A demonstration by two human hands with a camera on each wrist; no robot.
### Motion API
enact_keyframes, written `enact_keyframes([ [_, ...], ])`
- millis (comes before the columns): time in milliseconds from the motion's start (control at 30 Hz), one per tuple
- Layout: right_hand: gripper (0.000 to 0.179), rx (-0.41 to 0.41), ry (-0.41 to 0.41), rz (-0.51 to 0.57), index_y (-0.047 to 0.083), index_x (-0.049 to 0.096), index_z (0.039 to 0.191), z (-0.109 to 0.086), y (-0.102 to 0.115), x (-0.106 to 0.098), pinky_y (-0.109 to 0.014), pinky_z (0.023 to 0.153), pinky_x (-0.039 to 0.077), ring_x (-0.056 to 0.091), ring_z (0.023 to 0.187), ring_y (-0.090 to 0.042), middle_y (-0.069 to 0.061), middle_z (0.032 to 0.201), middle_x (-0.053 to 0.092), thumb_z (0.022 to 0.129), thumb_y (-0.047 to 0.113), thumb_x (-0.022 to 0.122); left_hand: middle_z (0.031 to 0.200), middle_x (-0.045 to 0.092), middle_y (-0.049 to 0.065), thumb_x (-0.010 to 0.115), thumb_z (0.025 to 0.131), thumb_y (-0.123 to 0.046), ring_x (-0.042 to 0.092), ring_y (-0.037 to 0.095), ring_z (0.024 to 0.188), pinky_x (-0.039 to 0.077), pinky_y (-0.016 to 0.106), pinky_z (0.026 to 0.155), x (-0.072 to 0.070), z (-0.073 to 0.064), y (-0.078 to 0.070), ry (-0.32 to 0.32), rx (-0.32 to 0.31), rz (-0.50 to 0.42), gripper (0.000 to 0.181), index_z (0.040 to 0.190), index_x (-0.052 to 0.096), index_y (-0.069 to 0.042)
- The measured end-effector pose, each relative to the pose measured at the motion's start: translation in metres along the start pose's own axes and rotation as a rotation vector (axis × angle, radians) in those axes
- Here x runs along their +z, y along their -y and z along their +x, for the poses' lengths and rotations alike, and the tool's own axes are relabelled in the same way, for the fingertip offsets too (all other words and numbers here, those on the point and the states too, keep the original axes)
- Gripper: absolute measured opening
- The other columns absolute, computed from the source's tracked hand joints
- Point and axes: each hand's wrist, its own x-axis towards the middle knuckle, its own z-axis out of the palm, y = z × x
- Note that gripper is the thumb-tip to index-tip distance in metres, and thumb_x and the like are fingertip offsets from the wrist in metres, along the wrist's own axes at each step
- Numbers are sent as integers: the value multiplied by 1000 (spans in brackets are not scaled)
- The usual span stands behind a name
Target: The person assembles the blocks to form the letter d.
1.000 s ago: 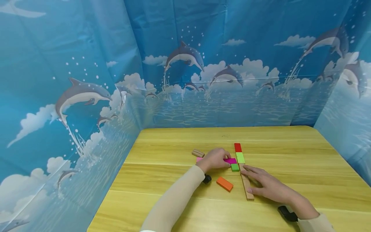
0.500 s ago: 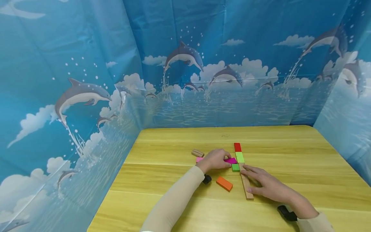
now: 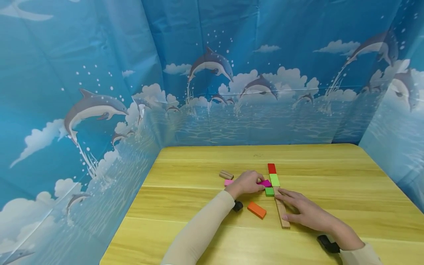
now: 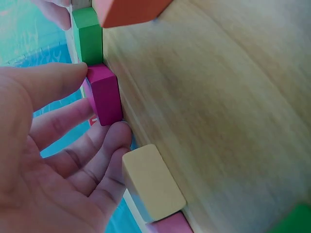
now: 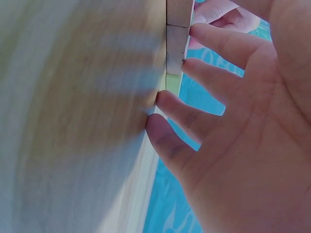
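My left hand (image 3: 246, 182) pinches a magenta block (image 4: 108, 97) between thumb and fingers. The block lies slightly askew on the table, against a green block (image 3: 269, 191) in the left wrist view. A straight column runs beside them: a red block (image 3: 272, 168), a light green block (image 3: 274, 180), then plain wooden blocks (image 3: 283, 219) toward the near side. My right hand (image 3: 306, 209) rests along the right side of the wooden blocks, fingers fairly straight, fingertips touching them in the right wrist view. Part of the magenta block is hidden behind the left fingers.
An orange block (image 3: 256, 210) lies at an angle in front of the left hand. Left of that hand are a pink block (image 3: 228, 182) and a plain wooden piece (image 3: 226, 175). A blue dolphin-print curtain (image 3: 212, 125) hangs behind the wooden table (image 3: 185, 158).
The magenta block has turned out of line and shifted slightly right in my left hand. The green block has edged a little to the right. My right hand stays in place.
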Motion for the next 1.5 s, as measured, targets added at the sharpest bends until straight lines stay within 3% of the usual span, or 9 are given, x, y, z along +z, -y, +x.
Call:
enact_keyframes([
  [300, 66, -2, -5, -7, 13, 48, 151, 0, 0, 0, -66, 103, 37, 30, 143, -44, -13, 161, 31, 96, 47, 64, 67, 54, -6, 67, 98, -35, 41, 8, 60, 37, 22, 61, -1, -3, -2, -9, 9, 1, 30, 126, 71, -24],
  [433, 66, -1, -5, -4, 13, 48, 151, 0, -1, 0, -66, 103, 36, 31, 142, -44, -13, 161, 31, 96, 47, 64, 64, 51, -6, 67, 98, -35, 40, 8, 59, 36, 21, 59, 0, -3, -1, -4, 14, 1, 30, 126, 71, -24],
  [600, 68, 8, -2, 9, 14, 47, 153, 0, -4, 1, -67, 103, 35, 29, 143, -45, -13, 162, 30, 96, 48, 64, 57, 42, -7, 66, 99, -33, 33, 7, 50, 33, 21, 54, -5, -6, -1, 16, 11, -60, 31, 128, 69, -22],
  [767, 68, 18, 3, 19, 15, 46, 153, 0, -5, 1, -68, 103, 35, 28, 143, -46, -14, 162, 29, 96, 48, 64, 66, 60, -9, 63, 101, -30, 48, 6, 55, 39, 20, 55, -13, -15, -1, 11, 10, -117, 34, 133, 67, -18],
  [900, 68, 11, 3, 27, 14, 47, 153, 0, -4, 1, -69, 102, 35, 29, 142, -47, -15, 161, 29, 96, 48, 64, 75, 62, -4, 62, 102, -30, 46, 9, 57, 39, 23, 55, -17, -19, 2, -10, 10, -160, 35, 134, 66, -17],
  [1100, 68, 28, 8, 44, 16, 46, 153, 2, -6, 3, -67, 104, 35, 27, 144, -44, -12, 162, 28, 96, 47, 65, 102, 60, -7, 63, 101, -30, 53, 8, 82, 47, 26, 71, -25, -28, 14, -55, 6, -238, 35, 133, 67, -17],
  [1267, 68, 30, 6, 42, 15, 46, 153, 3, -7, 3, -68, 104, 35, 27, 144, -44, -13, 162, 28, 96, 47, 65, 110, 61, -4, 63, 102, -31, 57, 10, 84, 50, 29, 75, -33, -38, 29, -75, -19, -299, 36, 134, 67, -16],
  [1500, 69, 20, 6, 27, 14, 46, 153, 2, -7, 2, -67, 104, 34, 28, 144, -45, -13, 162, 29, 96, 48, 65, 115, 64, -1, 63, 101, -31, 58, 10, 99, 51, 29, 79, -41, -44, 47, -125, -37, -285, 35, 132, 68, -15],
])
